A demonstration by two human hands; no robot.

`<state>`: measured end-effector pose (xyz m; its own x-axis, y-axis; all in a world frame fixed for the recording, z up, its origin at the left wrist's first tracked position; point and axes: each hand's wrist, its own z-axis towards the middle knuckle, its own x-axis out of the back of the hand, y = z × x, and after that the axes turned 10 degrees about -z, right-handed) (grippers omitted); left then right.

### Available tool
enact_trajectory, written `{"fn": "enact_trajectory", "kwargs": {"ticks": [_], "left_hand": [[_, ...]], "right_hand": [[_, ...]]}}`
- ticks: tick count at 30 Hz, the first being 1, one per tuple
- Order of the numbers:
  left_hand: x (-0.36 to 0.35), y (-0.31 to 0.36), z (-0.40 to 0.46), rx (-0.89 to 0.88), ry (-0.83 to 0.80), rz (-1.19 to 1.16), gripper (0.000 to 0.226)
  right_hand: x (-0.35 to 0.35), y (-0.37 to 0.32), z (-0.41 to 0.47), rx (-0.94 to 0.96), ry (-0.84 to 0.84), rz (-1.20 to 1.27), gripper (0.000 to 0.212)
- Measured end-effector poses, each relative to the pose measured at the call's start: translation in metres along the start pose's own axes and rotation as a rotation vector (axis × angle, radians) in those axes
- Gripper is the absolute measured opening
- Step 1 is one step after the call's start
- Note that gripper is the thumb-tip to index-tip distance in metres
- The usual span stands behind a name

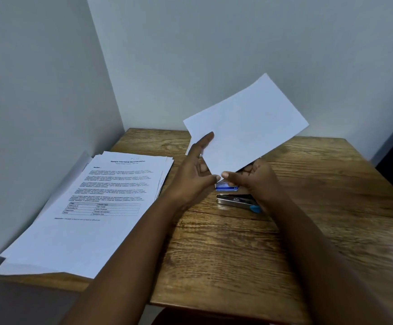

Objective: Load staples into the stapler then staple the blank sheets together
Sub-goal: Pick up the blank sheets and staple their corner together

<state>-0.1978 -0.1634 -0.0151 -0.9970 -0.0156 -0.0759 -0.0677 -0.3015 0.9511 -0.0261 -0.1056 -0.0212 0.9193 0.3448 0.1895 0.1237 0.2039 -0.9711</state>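
Blank white sheets point(247, 123) are held up above the wooden table point(237, 249), tilted with their far corner raised. My right hand point(254, 178) pinches their near corner between thumb and fingers. My left hand point(196, 174) steadies the left edge, index finger stretched along the paper and thumb at the same corner. Below the hands lies a metal stapler point(236, 200) with a blue tip, flat on the table. A small blue staple box point(226, 186) sits just behind it, partly hidden by my right thumb.
A stack of printed documents point(101, 207) lies on the table's left side, overhanging its left edge. More white paper point(189, 147) lies under the raised sheets. Grey walls close in at the left and back.
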Motion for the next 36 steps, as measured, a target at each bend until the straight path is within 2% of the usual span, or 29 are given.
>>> {"fn": "enact_trajectory", "kwargs": {"ticks": [6, 11, 17, 19, 29, 31, 33, 36], "left_hand": [[-0.008, 0.015, 0.001, -0.119, 0.0, 0.08, 0.088], [-0.003, 0.01, 0.005, -0.099, -0.006, 0.104, 0.091], [0.02, 0.0, 0.005, -0.016, -0.062, 0.067, 0.095], [0.024, 0.0, 0.005, 0.0, -0.074, 0.057, 0.096], [0.023, -0.002, 0.004, 0.008, -0.095, 0.069, 0.095], [0.025, -0.002, 0.003, 0.0, -0.068, 0.071, 0.094], [0.027, -0.003, 0.002, -0.032, -0.009, 0.06, 0.091], [0.026, -0.003, 0.003, -0.078, 0.073, 0.059, 0.087]], "right_hand": [[0.012, -0.008, 0.0, -0.093, 0.096, 0.095, 0.034], [0.022, -0.009, 0.004, -0.133, 0.194, 0.167, 0.037], [0.044, -0.009, 0.007, -0.171, 0.395, 0.42, 0.028], [0.048, -0.009, 0.006, -0.177, 0.45, 0.48, 0.019], [0.059, -0.007, 0.006, -0.172, 0.666, 0.61, 0.006], [0.062, -0.004, 0.009, -0.177, 0.672, 0.552, 0.011], [0.061, -0.001, 0.011, -0.182, 0.604, 0.36, 0.012], [0.046, 0.0, 0.01, -0.063, 0.34, -0.067, 0.002]]}}
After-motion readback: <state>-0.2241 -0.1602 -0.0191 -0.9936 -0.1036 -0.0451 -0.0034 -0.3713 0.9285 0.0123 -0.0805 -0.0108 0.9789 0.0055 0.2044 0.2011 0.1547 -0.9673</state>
